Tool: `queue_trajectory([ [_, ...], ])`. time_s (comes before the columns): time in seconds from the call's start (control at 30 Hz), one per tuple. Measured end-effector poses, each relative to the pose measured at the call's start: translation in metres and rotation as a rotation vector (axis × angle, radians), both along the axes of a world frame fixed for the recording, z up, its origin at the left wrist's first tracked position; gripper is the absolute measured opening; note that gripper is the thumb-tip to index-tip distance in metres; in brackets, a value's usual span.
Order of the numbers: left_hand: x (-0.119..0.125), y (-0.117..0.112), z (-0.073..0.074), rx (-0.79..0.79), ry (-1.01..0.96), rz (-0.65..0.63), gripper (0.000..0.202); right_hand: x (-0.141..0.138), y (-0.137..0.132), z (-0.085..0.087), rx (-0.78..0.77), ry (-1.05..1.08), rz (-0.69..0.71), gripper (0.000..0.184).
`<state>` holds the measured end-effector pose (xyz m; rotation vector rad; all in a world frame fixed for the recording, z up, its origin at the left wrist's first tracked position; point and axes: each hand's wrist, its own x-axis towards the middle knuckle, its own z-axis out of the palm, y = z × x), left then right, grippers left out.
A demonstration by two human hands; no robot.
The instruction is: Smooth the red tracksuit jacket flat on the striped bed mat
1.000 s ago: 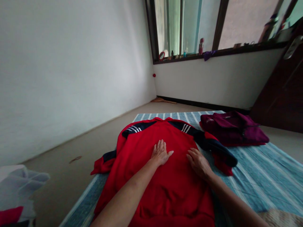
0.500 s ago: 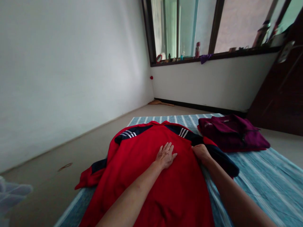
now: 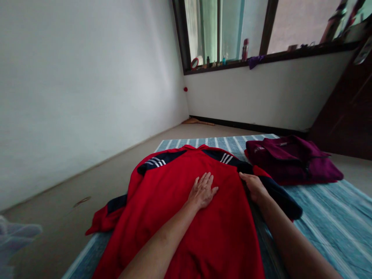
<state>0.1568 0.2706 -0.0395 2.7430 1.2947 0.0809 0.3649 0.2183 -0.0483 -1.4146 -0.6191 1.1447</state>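
Note:
A red jacket (image 3: 162,209) with navy shoulder panels and white stripes lies spread out, its collar at the far end. No zip shows on the side facing up. Flat on its middle rests my left hand (image 3: 202,190), open with fingers stretched forward. My right hand (image 3: 253,185) is closed at the jacket's right side edge, just below the armpit, pinching the cloth; some of its fingers are hidden underneath. The right sleeve (image 3: 280,195) runs out beyond that hand, and the left sleeve (image 3: 109,213) hangs toward the bed's left edge.
Folded purple clothing (image 3: 293,161) lies on red cloth at the right of the blue striped bedcover (image 3: 328,213). Bottles and a small mirror (image 3: 194,63) line the window sill. A broom (image 3: 197,121) lies in the far corner. A dark door (image 3: 345,112) stands at right.
The view has tilted slightly down. My right hand has shifted a little outward along the jacket's right edge, its thumb now straighter. My left hand stays flat in the same place.

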Motion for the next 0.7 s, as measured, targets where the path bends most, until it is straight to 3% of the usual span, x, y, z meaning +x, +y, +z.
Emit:
queue_trajectory([
  [0.27,0.000,-0.002,0.000,0.010,-0.003,0.014,0.060,-0.007,0.002,-0.002,-0.030,0.092,0.090,0.012],
  [0.6,0.001,-0.001,0.000,-0.014,0.012,0.035,0.063,0.004,0.001,0.016,0.044,-0.137,-0.113,0.010],
  [0.7,0.001,-0.001,0.000,-0.021,0.013,0.031,0.063,0.008,-0.003,0.020,0.018,-0.197,-0.113,0.011],
])
